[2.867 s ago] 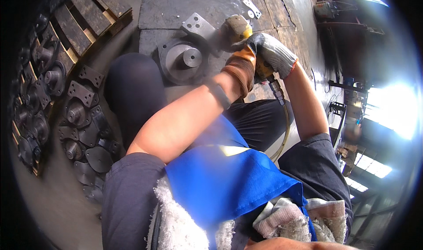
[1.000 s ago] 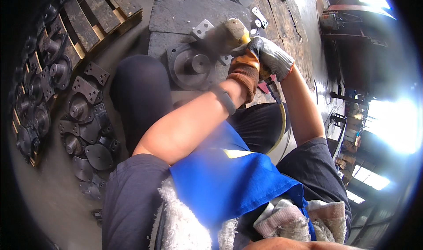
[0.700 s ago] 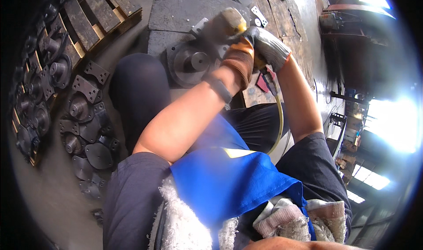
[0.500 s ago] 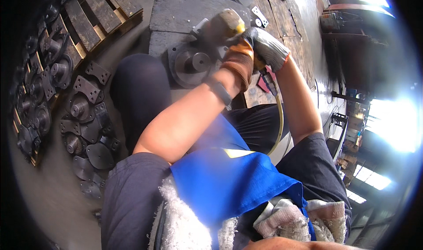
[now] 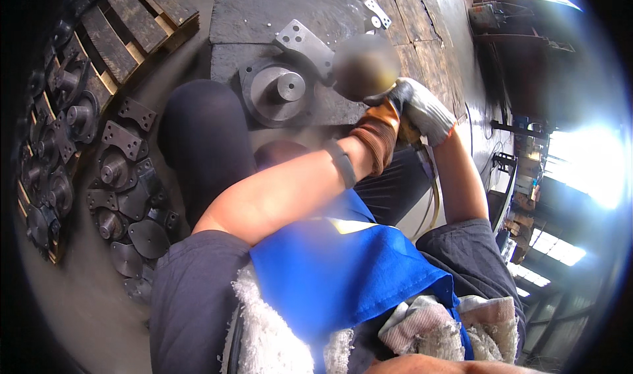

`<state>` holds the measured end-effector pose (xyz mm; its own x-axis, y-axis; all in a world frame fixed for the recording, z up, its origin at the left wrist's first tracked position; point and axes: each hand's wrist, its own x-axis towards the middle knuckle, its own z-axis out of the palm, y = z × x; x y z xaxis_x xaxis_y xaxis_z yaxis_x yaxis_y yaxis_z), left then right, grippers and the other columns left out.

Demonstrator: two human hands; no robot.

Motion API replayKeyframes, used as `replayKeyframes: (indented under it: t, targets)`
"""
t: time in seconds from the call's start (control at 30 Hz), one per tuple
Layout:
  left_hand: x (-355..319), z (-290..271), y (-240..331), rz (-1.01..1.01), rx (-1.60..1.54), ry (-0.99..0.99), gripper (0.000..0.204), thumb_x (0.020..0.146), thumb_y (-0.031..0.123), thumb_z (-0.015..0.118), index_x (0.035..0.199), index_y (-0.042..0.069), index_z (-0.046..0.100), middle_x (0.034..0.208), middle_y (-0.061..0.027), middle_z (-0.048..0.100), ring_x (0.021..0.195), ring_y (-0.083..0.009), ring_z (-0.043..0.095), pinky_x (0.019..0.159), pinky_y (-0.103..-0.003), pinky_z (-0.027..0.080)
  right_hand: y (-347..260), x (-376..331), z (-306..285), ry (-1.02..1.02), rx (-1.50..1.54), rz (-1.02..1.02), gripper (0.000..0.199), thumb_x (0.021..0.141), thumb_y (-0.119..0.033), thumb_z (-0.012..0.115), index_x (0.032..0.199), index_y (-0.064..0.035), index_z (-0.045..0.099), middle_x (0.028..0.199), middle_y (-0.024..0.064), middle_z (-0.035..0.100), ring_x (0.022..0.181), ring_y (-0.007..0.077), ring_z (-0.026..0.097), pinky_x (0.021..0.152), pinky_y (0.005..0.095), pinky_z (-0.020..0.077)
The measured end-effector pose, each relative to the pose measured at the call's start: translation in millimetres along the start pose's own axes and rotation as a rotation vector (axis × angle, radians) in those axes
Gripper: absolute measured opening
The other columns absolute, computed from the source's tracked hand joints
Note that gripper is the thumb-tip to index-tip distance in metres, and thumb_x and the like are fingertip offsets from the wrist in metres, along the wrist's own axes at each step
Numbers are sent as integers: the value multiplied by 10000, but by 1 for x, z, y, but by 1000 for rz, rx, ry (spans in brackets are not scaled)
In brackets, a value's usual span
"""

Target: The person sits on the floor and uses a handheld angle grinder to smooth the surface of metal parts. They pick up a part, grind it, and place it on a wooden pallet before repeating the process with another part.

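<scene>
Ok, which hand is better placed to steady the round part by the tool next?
Probably your left hand: it sits closer to the round part than your right hand, and its forearm comes in from that side. Both hands are on the tool, so one would have to let go.

Left hand (image 5: pixel 388 112): orange glove (image 5: pixel 382 115), brown knit cuff (image 5: pixel 376 143), dark wristband (image 5: pixel 342 164). Right hand (image 5: pixel 419 105): whitish glove (image 5: pixel 432 117), reddish hem (image 5: pixel 453 132). Blue apron (image 5: pixel 349 268), dark short sleeves (image 5: pixel 194 275), dark trousers (image 5: pixel 208 126).

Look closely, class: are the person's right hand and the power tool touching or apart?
Touching. The head view shows the gloved right hand closed over the power tool, which emerges directly beneath it with no gap showing.
</scene>
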<state>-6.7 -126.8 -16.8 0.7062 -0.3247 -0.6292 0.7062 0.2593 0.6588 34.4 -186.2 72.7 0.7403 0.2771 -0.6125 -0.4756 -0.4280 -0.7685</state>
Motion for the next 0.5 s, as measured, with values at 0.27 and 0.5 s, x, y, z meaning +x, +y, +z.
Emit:
replayKeyframes:
  t: [0.27, 0.5]
  targets:
    - [25, 28, -44, 268, 526, 192, 408, 1018, 371, 346, 1156, 113, 631, 1054, -175, 693, 944, -344, 681, 789, -423, 559, -6, -26, 15, 45, -64, -10, 292, 879, -147, 619, 1124, 9, 638, 1026, 58, 682, 895, 117, 632, 804, 259, 522]
    - [52, -7, -63, 790, 1016, 152, 283, 1002, 266, 413, 1098, 116, 633, 1004, -196, 695, 930, -360, 681, 771, -427, 561, 13, 19, 10, -75, 114, -44, 243, 899, -131, 606, 1100, -1, 648, 1030, 50, 681, 889, 118, 631, 806, 259, 525]
